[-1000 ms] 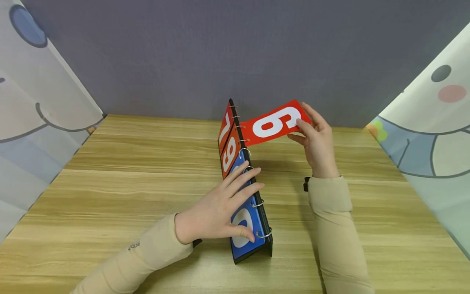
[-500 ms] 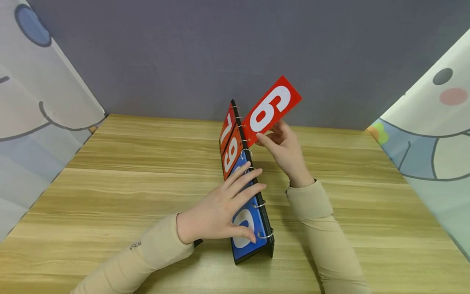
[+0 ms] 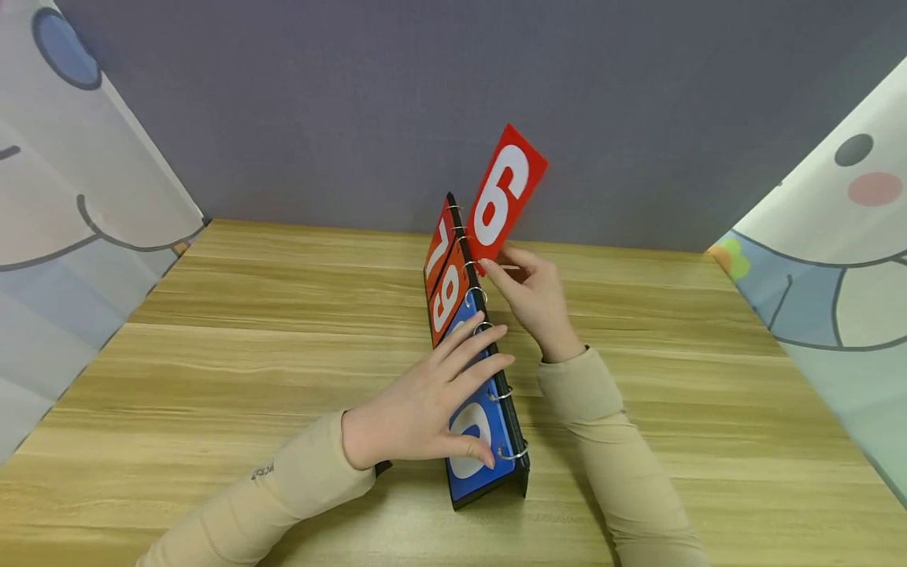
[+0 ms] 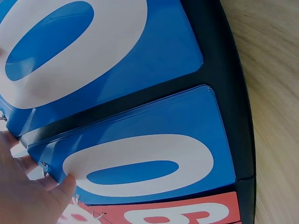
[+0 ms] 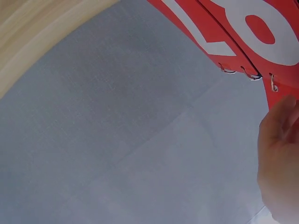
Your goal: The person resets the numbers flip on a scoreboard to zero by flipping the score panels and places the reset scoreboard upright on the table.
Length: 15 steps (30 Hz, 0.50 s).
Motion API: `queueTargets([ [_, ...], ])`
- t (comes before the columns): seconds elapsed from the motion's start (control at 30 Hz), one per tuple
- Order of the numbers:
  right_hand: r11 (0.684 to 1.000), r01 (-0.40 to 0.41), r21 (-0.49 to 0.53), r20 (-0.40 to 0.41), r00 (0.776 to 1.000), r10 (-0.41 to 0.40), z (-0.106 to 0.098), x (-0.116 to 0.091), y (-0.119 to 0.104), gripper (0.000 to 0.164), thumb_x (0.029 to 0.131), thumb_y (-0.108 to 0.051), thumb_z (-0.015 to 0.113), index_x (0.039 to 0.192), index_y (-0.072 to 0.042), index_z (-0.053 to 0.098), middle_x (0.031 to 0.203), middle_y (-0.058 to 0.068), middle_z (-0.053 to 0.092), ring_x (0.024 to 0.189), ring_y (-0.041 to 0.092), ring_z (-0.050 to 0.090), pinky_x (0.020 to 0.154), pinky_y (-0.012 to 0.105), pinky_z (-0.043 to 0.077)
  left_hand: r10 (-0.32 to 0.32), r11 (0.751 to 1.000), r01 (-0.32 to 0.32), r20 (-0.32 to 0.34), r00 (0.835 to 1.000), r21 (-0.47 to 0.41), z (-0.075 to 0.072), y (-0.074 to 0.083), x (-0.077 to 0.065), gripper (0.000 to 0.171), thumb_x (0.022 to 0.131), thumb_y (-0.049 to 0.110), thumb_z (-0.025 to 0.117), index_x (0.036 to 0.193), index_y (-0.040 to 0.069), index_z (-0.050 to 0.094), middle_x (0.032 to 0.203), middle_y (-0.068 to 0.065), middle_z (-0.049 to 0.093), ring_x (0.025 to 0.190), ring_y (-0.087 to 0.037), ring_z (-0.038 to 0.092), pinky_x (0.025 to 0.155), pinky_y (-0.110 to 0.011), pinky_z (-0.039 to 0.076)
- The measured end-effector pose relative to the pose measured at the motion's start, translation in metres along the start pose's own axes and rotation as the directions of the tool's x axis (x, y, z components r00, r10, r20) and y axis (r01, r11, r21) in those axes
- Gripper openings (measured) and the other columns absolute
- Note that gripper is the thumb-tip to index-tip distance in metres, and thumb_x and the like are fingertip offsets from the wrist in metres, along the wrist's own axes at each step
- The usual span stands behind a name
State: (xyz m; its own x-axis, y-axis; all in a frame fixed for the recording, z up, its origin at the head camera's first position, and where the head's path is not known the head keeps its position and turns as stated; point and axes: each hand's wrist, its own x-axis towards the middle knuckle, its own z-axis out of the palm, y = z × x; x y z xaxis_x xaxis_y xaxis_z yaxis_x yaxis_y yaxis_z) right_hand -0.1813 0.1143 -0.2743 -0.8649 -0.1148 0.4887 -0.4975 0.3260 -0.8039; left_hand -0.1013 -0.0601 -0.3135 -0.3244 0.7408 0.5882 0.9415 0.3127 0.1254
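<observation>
A black flip scoreboard (image 3: 526,474) stands like a tent on the table, its number cards hung on metal rings along the top edge. My left hand (image 3: 418,413) rests across the blue half with fingers spread over the ringed edge. In the left wrist view, two blue cards (image 4: 219,135) show a white 0 each. Between thumb and fingers, my right hand (image 3: 540,303) pinches a red card (image 3: 496,209) with a white 6 near its ringed end. That card stands up, tilted right, beyond the top edge. Other red cards (image 3: 448,295) lie on the left face.
The wood-grain table (image 3: 248,315) meets a grey wall panel (image 3: 319,118) behind the scoreboard. Cartoon-printed sheets (image 3: 829,299) flank the table on both sides.
The red card has swung from reaching out to the right to standing nearly upright. My right hand has slid from its free end leftward to its ringed end. My left hand stays put.
</observation>
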Motion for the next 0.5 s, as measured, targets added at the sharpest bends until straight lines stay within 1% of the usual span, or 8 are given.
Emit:
queueTargets([
  [0.13,1.000,0.016,0.011,-0.031,0.999,-0.016,0.0049,0.0018,-0.0014,0.030,0.088,-0.011,0.064,0.113,0.006,0.066,0.114,0.021,0.065,0.101,0.033,0.066,0.084,0.034,0.053,0.005,1.000,-0.005,-0.002,1.000,0.004,0.0000,0.0000,-0.0003,0.090,0.075,0.062,0.061,0.139,0.003,0.036,0.150,-0.019,0.026,0.143,-0.040,0.014,0.114,-0.045,0.020],
  [0.2,0.999,0.028,0.022,-0.025,0.999,-0.028,0.0064,0.0029,-0.0019,0.029,0.088,-0.011,0.064,0.112,0.005,0.066,0.115,0.020,0.065,0.104,0.031,0.065,0.086,0.034,0.053,0.009,1.000,-0.009,-0.004,1.000,0.009,-0.0001,0.0000,-0.0001,0.091,0.074,0.062,0.063,0.139,0.003,0.036,0.150,-0.019,0.026,0.143,-0.040,0.014,0.115,-0.045,0.020],
  [0.3,0.998,0.061,0.001,0.001,0.998,-0.061,0.0072,0.0046,-0.0019,0.027,0.087,-0.013,0.066,0.109,0.002,0.069,0.114,0.017,0.067,0.106,0.027,0.064,0.089,0.034,0.051,0.015,1.000,-0.015,-0.010,1.000,0.018,-0.0004,-0.0002,0.0005,0.093,0.072,0.061,0.064,0.139,0.003,0.036,0.150,-0.019,0.027,0.143,-0.040,0.014,0.115,-0.045,0.019],
  [0.4,0.993,0.112,-0.035,0.030,0.993,-0.111,0.0075,0.0065,0.0001,0.024,0.085,-0.015,0.068,0.104,0.000,0.072,0.109,0.014,0.069,0.105,0.024,0.063,0.090,0.033,0.048,0.021,0.999,-0.020,-0.014,1.000,0.026,-0.0005,-0.0004,0.0003,0.092,0.073,0.061,0.064,0.138,0.002,0.037,0.149,-0.020,0.027,0.143,-0.040,0.015,0.115,-0.045,0.018],
  [0.5,0.978,0.190,-0.082,0.059,0.981,-0.185,0.0077,0.0091,0.0032,0.021,0.084,-0.014,0.070,0.100,-0.002,0.074,0.106,0.013,0.071,0.104,0.023,0.061,0.091,0.031,0.046,0.025,0.999,-0.025,-0.018,1.000,0.030,-0.0006,-0.0006,0.0000,0.092,0.073,0.062,0.063,0.138,0.002,0.037,0.149,-0.020,0.028,0.143,-0.041,0.015,0.115,-0.045,0.018],
])
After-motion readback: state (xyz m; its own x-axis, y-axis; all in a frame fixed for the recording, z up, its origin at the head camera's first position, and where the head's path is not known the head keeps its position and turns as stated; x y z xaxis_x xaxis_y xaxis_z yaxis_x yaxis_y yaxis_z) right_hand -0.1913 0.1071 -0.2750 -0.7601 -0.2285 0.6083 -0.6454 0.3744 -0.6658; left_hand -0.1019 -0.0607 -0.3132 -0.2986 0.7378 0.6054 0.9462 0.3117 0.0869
